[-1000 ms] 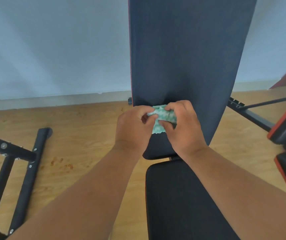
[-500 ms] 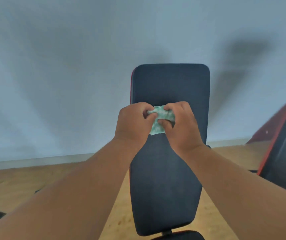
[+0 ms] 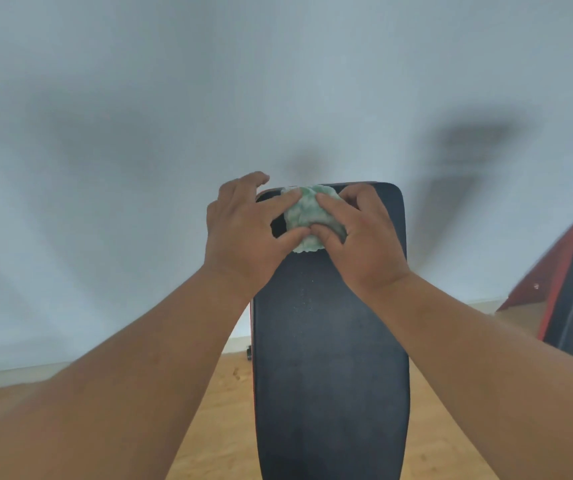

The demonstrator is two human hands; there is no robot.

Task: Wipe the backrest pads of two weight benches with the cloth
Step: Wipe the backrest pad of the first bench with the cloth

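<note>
Both hands, left [image 3: 243,230] and right [image 3: 364,233], now spread flatter, press the cloth [image 3: 307,216] at the backrest pad's [image 3: 330,375] top edge, higher than before.

Both hands have slid the cloth [image 3: 307,216] up the backrest pad [image 3: 330,341], from near its lower end a second ago to its top edge now. The left hand [image 3: 247,230] has opened, fingers spread over the pad's corner, and the right hand [image 3: 361,233] now presses flatter on the cloth.
</note>
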